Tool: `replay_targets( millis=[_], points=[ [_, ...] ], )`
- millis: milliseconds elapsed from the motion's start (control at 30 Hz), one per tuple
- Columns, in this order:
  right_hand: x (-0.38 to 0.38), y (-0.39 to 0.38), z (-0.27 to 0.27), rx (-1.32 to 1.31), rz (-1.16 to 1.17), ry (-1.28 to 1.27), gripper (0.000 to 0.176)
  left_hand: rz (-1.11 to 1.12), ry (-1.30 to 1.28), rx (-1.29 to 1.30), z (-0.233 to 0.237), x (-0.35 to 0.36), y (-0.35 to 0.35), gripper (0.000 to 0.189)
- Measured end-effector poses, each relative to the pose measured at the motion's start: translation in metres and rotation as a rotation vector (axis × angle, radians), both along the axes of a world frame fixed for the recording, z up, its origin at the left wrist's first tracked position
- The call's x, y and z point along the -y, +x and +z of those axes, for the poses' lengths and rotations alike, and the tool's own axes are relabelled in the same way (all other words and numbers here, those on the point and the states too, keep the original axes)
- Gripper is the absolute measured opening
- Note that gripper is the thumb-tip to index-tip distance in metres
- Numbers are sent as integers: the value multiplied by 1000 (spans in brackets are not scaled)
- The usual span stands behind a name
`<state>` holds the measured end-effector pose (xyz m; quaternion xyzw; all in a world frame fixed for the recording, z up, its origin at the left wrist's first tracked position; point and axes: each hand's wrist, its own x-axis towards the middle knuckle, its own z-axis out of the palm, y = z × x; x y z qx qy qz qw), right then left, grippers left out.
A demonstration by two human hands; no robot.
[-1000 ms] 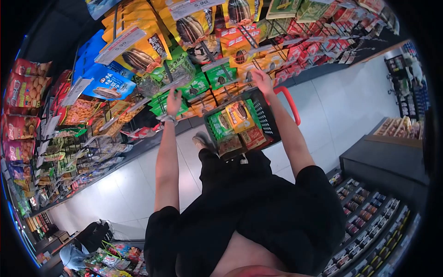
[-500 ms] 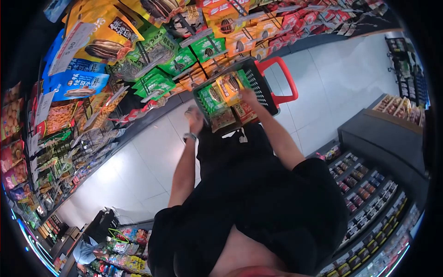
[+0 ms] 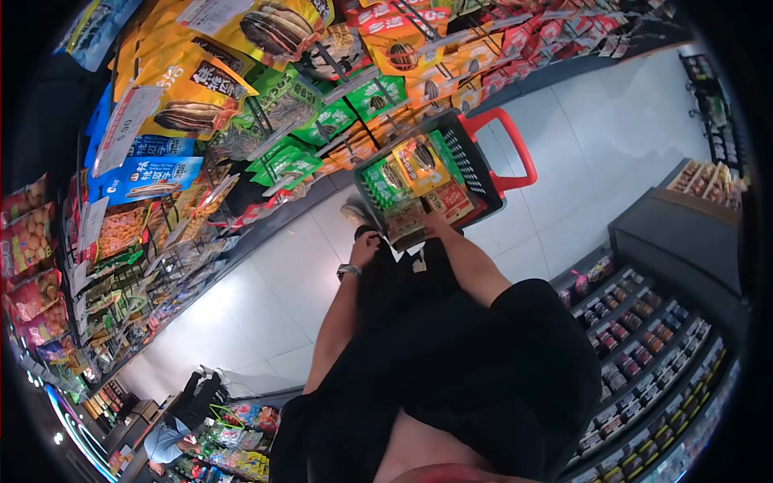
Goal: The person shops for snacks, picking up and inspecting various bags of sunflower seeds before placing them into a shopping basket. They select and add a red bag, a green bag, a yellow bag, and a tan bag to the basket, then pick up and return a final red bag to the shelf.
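In the head view a dark shopping basket (image 3: 477, 165) with a red handle (image 3: 522, 153) stands in front of my legs. Inside lie a yellow sunflower seed bag (image 3: 422, 164), a green snack bag (image 3: 382, 185), a red packet (image 3: 453, 201) and a brownish packet (image 3: 404, 220). My right hand (image 3: 437, 225) reaches over the near side, its curled fingers at the edge of the brownish packet; the fingertips are partly hidden. Beside the basket's near left corner is my left hand (image 3: 366, 247), a watch on its wrist, fingers loosely bent and apart, holding nothing visible.
Racks of hanging snack bags (image 3: 201, 101) run along the far and left sides. A dark display counter (image 3: 676, 241) and shelves of small jars (image 3: 636, 338) stand at the right. Another person (image 3: 165, 441) is at the lower left. Pale floor tiles (image 3: 274, 274) lie between.
My right hand has moved from the yellow bag to the brownish packet. My left hand has come in toward the near edge of the basket. The view has shifted slightly.
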<state>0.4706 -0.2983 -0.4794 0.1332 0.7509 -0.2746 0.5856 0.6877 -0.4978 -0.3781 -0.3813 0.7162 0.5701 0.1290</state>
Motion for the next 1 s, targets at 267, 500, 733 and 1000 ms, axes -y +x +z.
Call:
replay_targets(
  millis=[267,500,733,1000],
  points=[
    [-34,2,-24,-22,-262,-27,54,-14,14,103,-28,-5,54,38],
    [-71,-35,-49,-16,-692,-38,45,49,25,83,-30,-24,49,37],
    [-54,-49,-86,136,-1039,-138,45,-3,116,110,-65,-51,26,38],
    [-28,-85,-198,171,-984,-299,52,38,116,135,-12,-50,-5,38]
  ],
)
